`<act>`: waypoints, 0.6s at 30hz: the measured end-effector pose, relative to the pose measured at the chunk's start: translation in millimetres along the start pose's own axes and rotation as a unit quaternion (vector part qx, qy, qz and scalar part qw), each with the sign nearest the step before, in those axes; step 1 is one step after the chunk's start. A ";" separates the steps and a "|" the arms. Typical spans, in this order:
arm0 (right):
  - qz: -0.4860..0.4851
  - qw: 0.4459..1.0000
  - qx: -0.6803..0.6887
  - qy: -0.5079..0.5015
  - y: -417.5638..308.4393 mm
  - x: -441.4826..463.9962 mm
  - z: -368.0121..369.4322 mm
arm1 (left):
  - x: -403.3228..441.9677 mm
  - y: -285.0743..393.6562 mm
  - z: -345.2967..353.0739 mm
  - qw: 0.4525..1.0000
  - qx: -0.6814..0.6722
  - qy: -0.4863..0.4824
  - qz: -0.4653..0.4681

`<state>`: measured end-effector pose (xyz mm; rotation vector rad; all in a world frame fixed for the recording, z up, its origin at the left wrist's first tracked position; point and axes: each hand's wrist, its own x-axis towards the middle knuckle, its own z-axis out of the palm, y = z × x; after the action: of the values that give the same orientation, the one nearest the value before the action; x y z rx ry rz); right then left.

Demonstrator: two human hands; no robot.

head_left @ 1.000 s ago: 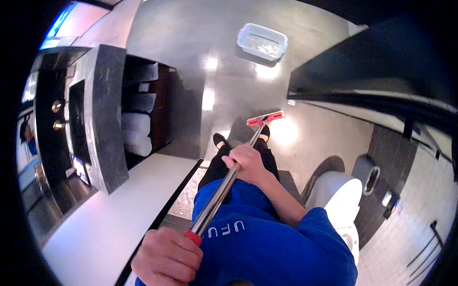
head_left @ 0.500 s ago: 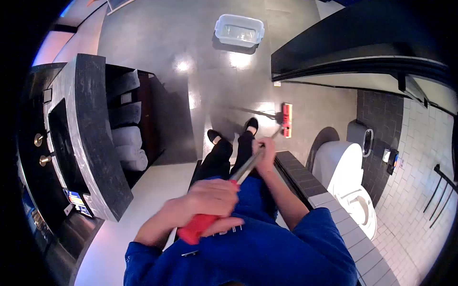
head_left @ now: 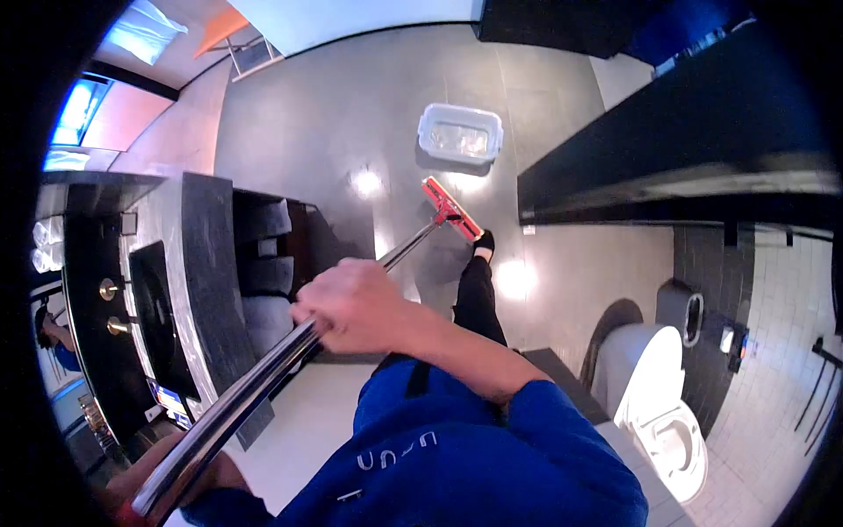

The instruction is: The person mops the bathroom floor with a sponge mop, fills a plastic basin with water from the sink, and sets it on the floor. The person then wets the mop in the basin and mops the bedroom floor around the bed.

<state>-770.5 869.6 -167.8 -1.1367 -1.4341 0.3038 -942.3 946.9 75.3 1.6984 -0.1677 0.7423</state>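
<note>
Head view took in a wide grey floor (head_left: 316, 123), with patches of glare on it that could have been lamplight or wet; which, I could not tell. At the left stood a dark counter (head_left: 211, 263), at the right a white toilet (head_left: 654, 378). Next in size came the mop (head_left: 263, 376), slanting from the near left corner out to the middle of the floor. A pale tub (head_left: 461, 133) sat just beyond it, with something glinting inside, water by the look of it. Towels (head_left: 269, 316) lay on the shelf under the counter. The red mop head (head_left: 452, 211) was at the floor, aslant, outside the tub, its nearer end just beside a black shoe (head_left: 485, 239); whether the two touched was unclear. The right hand (head_left: 356, 303) had its fingers wrapped around the pole (head_left: 413, 243). The left hand (head_left: 132, 474) was by the near end, partly behind the pole and deep in shadow, so the set of its fingers could not be made out. I judged the work under way and unfinished: the mop was in hand and neither it nor the tub was put away. How much floor was done, and how much was left, did not show.
</note>
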 end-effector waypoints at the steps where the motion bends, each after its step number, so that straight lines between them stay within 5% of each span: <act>1: -0.011 1.000 0.017 -0.018 -0.6 21.7 -11.0 | 12.9 24.5 -7.7 1.000 0.015 0.007 0.023; 4: -0.013 0.997 0.025 -0.067 24.9 72.2 -42.1 | 50.2 77.2 -21.2 0.992 0.071 0.044 0.094; 7: 0.000 0.992 0.040 -0.119 95.9 100.5 -66.2 | 84.0 23.9 -19.5 0.953 0.169 0.177 0.178; 8: 0.019 0.988 0.042 -0.149 118.6 104.7 -69.9 | 87.3 -5.9 -21.7 0.903 0.235 0.281 0.225; 10: 0.025 0.979 0.043 -0.195 162.7 113.6 -81.6 | 71.1 -46.9 -17.8 0.924 0.052 0.376 0.056; 14: 0.064 0.965 0.041 -0.249 224.1 115.4 -89.9 | 125.2 -140.1 10.0 0.890 0.048 0.453 0.027; 18: 0.033 0.958 0.094 -0.270 239.4 121.7 -76.3 | 134.3 -152.6 -13.1 0.895 -0.030 0.446 0.007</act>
<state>-572.2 1046.1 -254.0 -0.9842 -1.7949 0.8315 -767.5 1038.1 24.5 1.1515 0.4362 1.4312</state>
